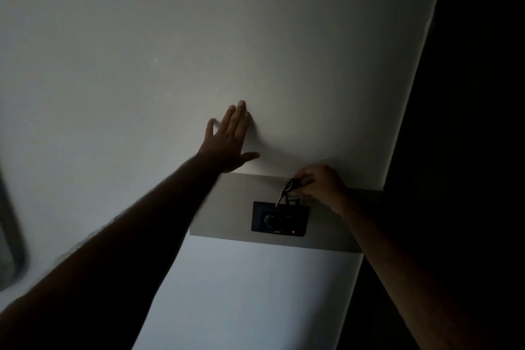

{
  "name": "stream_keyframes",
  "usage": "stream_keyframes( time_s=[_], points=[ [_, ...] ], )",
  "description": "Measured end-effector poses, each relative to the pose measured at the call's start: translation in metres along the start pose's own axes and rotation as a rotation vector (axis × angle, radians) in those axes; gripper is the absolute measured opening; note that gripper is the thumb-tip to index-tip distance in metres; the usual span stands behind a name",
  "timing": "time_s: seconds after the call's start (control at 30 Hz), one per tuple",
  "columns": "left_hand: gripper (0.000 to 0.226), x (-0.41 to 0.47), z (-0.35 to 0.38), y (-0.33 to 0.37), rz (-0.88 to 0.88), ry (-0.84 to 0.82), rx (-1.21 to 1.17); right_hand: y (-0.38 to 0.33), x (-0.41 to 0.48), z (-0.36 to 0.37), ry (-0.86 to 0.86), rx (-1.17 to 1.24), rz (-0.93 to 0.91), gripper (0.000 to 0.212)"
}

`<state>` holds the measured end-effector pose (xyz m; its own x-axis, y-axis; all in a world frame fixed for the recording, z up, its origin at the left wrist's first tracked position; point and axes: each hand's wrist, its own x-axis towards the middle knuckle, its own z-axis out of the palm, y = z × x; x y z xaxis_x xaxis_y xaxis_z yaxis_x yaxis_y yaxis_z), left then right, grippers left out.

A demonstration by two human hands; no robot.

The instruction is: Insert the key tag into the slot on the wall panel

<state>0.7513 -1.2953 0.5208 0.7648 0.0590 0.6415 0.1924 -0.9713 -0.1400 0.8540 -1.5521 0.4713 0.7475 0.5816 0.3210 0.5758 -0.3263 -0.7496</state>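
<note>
At the top edge of the black wall panel point(280, 218), the fingertips point(301, 182) of the right hand point(319, 183) are pinching a small bunch of keys and a key tag point(292, 199); the fingers are curling tightly together around the bunch, and one key point(280, 196) is dangling on a slant from the ring point(288, 183) down toward the panel's upper left part. The dark tag is hanging straight below the fingertips and is meeting the panel's top edge, but the dim light is making it impossible to tell whether it is already sitting in the slot or only touching the rim. The right forearm is stretching back toward the lower right, deep in shadow.

Up and to the left, the left hand point(227, 140) is lying flat against the pale wall point(142, 51), fingers spread a little, thumb sticking out to the right, the heel of the palm resting just above the upper left corner of a grey backing plate point(224, 204). Its forearm is running down to the lower left corner as a dark shape.

On the panel a round dial-like part point(268, 219) is showing faintly at the left, and a tiny red light point(293, 232) is glowing near the bottom edge. The panel is sitting within the grey plate, which is reaching rightward to the wall's corner, beyond which everything is lying in darkness point(468, 94). A blurred curved frame point(11, 236) is showing at the far left edge.
</note>
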Motion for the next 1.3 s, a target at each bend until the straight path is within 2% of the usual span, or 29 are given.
stream_keyframes(
  time_s=[0.4, 0.57, 0.7, 1.3],
  points=[
    [0.112, -0.001, 0.004, -0.001, 0.016, 0.002, -0.005, 0.011, -0.006, 0.013, 0.072, 0.066, -0.014, 0.025],
    [0.112, -0.001, 0.001, -0.003, 0.018, -0.009, 0.002, 0.016, -0.002, 0.017, 0.099, 0.022, -0.041, 0.029],
    [0.114, 0.000, 0.001, 0.000, 0.002, -0.026, 0.001, 0.022, -0.002, 0.019, 0.091, 0.050, 0.005, 0.035],
    [0.115, 0.003, 0.005, 0.003, -0.016, -0.017, 0.017, 0.024, 0.001, 0.018, 0.119, -0.138, -0.029, 0.029]
  ],
)
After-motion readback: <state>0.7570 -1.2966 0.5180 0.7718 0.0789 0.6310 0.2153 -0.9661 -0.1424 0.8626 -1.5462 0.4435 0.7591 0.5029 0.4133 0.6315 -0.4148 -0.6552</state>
